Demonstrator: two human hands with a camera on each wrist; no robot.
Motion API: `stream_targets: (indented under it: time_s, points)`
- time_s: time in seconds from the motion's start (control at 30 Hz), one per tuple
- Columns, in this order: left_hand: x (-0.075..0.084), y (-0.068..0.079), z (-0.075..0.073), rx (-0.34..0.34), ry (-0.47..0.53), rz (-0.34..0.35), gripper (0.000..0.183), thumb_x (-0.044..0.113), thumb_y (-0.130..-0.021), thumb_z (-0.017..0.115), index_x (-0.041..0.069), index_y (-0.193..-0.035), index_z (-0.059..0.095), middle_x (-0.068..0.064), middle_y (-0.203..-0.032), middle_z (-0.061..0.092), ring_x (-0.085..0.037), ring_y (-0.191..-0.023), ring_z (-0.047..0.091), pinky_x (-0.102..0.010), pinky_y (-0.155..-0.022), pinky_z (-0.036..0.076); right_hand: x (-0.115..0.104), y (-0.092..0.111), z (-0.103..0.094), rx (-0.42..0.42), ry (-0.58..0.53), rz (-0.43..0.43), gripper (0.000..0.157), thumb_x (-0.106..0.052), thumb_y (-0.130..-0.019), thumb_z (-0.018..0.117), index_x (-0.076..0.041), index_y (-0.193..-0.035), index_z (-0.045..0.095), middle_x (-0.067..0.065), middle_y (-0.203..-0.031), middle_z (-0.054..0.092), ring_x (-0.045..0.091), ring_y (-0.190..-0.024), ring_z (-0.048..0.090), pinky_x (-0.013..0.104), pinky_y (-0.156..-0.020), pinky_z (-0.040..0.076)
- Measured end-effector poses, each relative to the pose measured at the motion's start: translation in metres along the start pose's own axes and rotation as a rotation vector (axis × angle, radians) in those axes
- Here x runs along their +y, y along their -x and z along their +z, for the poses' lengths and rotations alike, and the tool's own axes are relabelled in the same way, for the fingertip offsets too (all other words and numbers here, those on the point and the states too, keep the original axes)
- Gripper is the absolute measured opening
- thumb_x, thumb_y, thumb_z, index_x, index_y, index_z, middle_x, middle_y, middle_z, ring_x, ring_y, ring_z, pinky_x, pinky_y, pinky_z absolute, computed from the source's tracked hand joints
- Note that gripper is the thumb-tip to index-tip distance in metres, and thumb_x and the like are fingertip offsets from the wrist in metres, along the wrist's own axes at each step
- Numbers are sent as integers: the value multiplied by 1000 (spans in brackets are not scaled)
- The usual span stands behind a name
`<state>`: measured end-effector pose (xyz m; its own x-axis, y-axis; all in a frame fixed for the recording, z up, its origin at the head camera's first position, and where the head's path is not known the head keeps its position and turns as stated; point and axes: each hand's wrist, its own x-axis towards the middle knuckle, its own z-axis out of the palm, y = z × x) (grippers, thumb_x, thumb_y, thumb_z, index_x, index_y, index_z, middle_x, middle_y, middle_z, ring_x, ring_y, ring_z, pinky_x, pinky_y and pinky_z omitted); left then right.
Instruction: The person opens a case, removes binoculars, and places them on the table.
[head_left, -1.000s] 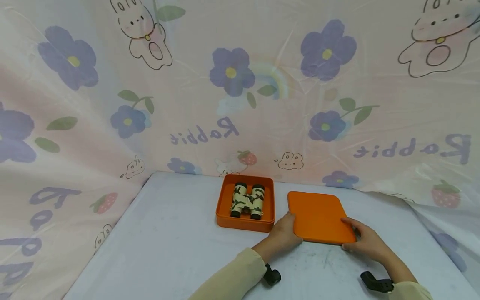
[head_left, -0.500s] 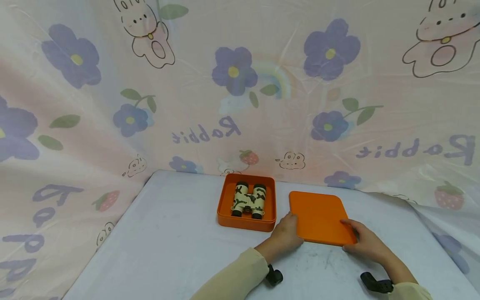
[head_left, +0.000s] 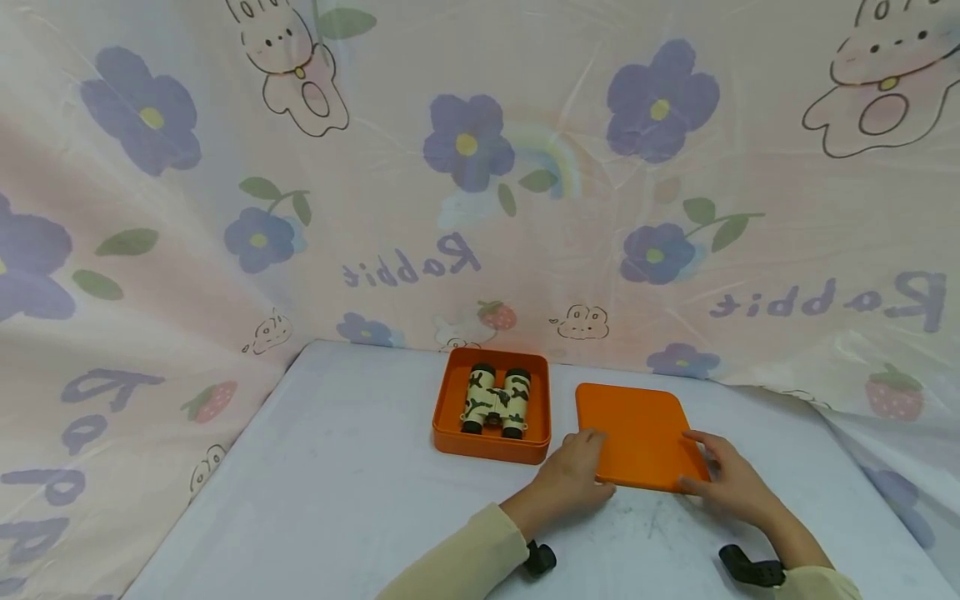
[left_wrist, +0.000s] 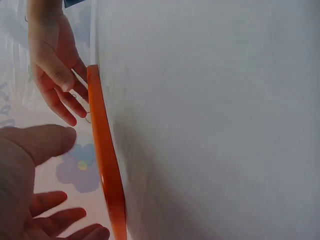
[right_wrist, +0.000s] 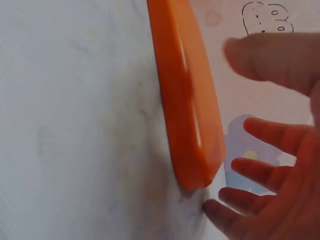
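A square orange lid (head_left: pixel 641 437) lies flat on the white table. My left hand (head_left: pixel 558 483) hovers at its left front corner; in the left wrist view the thumb and fingers are spread, apart from the lid's edge (left_wrist: pixel 106 155). On the other side, my right hand (head_left: pixel 738 485) is at the right edge, and the right wrist view shows its fingers (right_wrist: pixel 272 175) loosely extended with a gap to the lid. Left of the lid stands an orange box (head_left: pixel 487 448), topless, with camouflage-patterned toy binoculars (head_left: pixel 480 400) lying inside.
The white table (head_left: pixel 337 467) has faint grey smudges in front of the lid. A curtain (head_left: pixel 540 233) printed with rabbits and flowers hangs behind and at both sides. Each wrist wears a black camera mount (head_left: pixel 750 567).
Both hands have loosened from the lid: the left hand's fingers lift off its edge, and the right hand's fingers open away. The lid and the box stay in place.
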<state>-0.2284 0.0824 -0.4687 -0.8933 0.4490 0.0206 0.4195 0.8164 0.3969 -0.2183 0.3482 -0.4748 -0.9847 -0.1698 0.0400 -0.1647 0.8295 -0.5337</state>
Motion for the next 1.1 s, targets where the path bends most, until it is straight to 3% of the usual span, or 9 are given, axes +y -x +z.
stream_targets:
  time_s: [0.23,0.5,0.83,1.1]
  points:
    - [-9,9,-13,17,36,136,62,46,-85,69,27,-140,47,13,-138,52,-5,-115,53,-22,-97,49,-12,1,-7,98,-9,-35,65,-33,-87,70,-1,-138,45,31,-139,42,50,-122,41,67,-93,43]
    - [-16,18,-32,48,63,214,53,45,-86,67,25,-134,55,11,-130,58,-5,-111,57,-21,-93,51,-24,-1,-11,110,-27,-14,60,-33,-89,67,-3,-137,47,30,-139,44,49,-122,44,66,-94,44]
    - [-22,23,-53,114,118,208,44,45,-87,65,24,-125,61,9,-125,62,-6,-112,59,-21,-93,51,-39,-7,-12,117,-45,-59,57,-31,-91,66,-2,-137,48,27,-139,47,46,-120,48,64,-94,45]
    - [-36,22,-64,147,137,112,46,46,-87,65,25,-127,60,10,-129,61,-8,-115,57,-25,-93,52,-49,-13,-10,113,-66,-94,55,-28,-92,64,-3,-138,47,25,-138,49,46,-119,49,65,-94,44]
